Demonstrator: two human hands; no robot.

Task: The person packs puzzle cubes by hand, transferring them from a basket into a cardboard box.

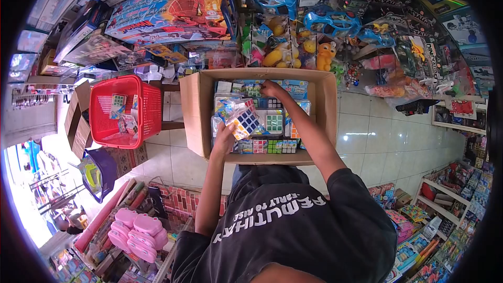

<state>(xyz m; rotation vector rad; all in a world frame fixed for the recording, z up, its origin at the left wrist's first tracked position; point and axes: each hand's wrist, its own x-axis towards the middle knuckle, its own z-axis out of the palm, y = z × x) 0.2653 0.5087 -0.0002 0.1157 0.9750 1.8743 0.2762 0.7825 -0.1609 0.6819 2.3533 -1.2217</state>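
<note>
My left hand (225, 137) is closed on a packaged puzzle cube (246, 121), held tilted above the other packs, with blue, white and orange faces showing. Inside the cardboard box (192, 110), my right hand (270, 89) reaches to the far side with its fingers curled down at a packaged cube (253, 90). What lies under those fingertips is hidden. More puzzle cubes fill the box, among them one with a pale green face (274, 122) and a row of small ones (273, 147) along the near side.
A red plastic basket (152, 110) holding a few packaged cubes stands left of the box. Toy boxes (173, 13) and bagged toys (325, 55) are stacked beyond it. Pink cases (137, 233) lie at lower left. White shelving (445, 196) stands at right on the tiled floor (374, 131).
</note>
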